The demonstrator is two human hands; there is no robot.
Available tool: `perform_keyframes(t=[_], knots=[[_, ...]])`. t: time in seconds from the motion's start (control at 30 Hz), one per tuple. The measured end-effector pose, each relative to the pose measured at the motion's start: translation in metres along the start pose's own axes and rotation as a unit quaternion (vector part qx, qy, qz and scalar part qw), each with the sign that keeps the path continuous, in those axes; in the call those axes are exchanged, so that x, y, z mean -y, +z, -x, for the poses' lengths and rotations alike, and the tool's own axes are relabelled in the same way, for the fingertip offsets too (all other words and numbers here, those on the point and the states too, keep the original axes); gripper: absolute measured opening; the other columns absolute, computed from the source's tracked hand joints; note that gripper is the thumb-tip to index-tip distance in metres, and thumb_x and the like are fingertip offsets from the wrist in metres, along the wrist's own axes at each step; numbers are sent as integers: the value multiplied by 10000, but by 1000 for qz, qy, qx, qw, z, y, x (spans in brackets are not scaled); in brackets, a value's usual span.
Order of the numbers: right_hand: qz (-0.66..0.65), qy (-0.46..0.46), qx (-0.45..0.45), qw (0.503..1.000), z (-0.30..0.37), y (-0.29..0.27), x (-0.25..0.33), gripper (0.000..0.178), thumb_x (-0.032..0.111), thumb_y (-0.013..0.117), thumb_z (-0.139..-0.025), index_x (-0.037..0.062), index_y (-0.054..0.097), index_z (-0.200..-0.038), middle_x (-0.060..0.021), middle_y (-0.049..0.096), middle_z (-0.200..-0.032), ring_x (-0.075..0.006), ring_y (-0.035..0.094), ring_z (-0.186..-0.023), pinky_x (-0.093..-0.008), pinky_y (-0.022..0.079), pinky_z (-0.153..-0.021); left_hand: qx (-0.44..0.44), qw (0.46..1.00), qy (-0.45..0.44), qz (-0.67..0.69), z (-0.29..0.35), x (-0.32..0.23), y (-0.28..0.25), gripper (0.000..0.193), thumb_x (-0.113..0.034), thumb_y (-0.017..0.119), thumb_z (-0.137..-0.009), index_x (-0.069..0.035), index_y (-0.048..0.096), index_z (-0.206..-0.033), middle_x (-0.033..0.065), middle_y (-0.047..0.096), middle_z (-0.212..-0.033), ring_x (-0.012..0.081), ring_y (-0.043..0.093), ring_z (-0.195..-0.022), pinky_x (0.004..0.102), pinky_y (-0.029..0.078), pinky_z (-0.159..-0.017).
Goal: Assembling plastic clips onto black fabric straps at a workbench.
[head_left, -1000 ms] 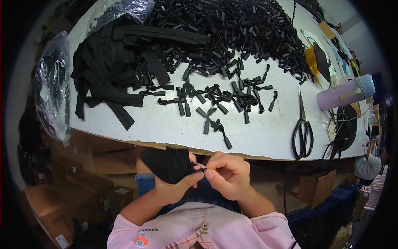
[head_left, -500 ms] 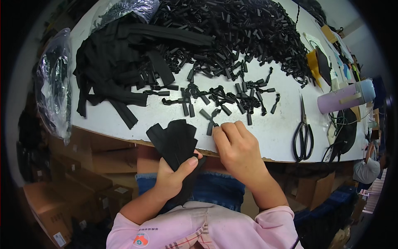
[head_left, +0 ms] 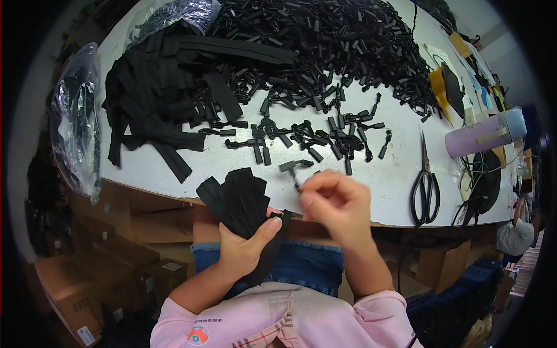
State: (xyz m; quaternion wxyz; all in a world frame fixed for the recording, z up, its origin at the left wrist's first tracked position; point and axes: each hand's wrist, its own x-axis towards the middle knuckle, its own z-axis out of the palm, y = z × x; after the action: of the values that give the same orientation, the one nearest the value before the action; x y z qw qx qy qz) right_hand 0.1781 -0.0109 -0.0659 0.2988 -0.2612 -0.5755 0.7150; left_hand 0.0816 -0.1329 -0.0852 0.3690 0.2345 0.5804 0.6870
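Note:
My left hand (head_left: 246, 246) is closed around a fanned bundle of black zipper tape strips (head_left: 235, 197), held upright just off the table's front edge. One strip trails down over my lap. To its right, my right hand (head_left: 345, 203) pinches a small black zipper slider with a long pull tab (head_left: 294, 176), slightly blurred by motion. Just beyond it lies another zipper slider (head_left: 287, 166). A loose cluster of such sliders (head_left: 348, 142) is spread farther back on the white table (head_left: 243, 159).
A big heap of black zipper sliders (head_left: 325, 40) covers the back. More tape strips (head_left: 154, 87) lie at left, near clear plastic bags (head_left: 75, 122). Black-handled scissors (head_left: 425, 194), a purple tumbler (head_left: 476, 138) and a yellow-and-black item (head_left: 444, 95) lie at right. Cardboard boxes (head_left: 81, 290) stand below.
My right hand has lifted slightly and turned, with a slider in its fingertips. The neighbouring slider has swung flatter on the table. My left hand's bundle has shifted a little left.

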Motion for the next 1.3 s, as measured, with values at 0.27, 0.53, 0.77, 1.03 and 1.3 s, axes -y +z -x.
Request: perform_keyframes(t=[0.27,0.53,0.77,1.03,1.3], knots=[[265,-253,64,928,15,8,-7,148,-44,613,-637,-1,577,-774,-87,531,-703,-139,527,-544,-226,432,-474,29,998,16,48,1,-4,4,123,35,571,-728,4,540,-844,26,547,-794,79,512,-718,198,424,-654],[207,-192,39,959,27,12,-13,149,-46,609,-658,-24,569,-800,-86,533,-718,-102,497,-539,-200,408,-459,-2,998,18,60,7,-1,3,145,28,559,-714,-5,506,-845,68,524,-824,121,508,-749,238,405,-691],[-31,-49,42,997,32,18,-24,57,-45,545,-732,-50,531,-787,-73,517,-723,-58,422,-501,-170,330,-418,43,996,79,13,5,2,-3,186,28,547,-735,10,516,-918,52,528,-866,105,507,-783,224,404,-712],[-230,185,141,945,29,3,-15,45,-20,540,-750,-29,520,-790,-9,511,-710,-17,426,-565,-145,324,-473,65,994,-52,73,7,-15,-2,181,-50,591,-663,5,545,-829,85,511,-826,143,491,-757,248,388,-686],[77,-95,42,992,41,17,-27,53,-9,527,-764,-37,504,-803,-34,492,-682,-37,393,-520,-157,309,-456,30,997,-47,59,9,-16,3,163,-65,564,-697,4,541,-843,83,498,-844,162,481,-805,271,376,-734]])
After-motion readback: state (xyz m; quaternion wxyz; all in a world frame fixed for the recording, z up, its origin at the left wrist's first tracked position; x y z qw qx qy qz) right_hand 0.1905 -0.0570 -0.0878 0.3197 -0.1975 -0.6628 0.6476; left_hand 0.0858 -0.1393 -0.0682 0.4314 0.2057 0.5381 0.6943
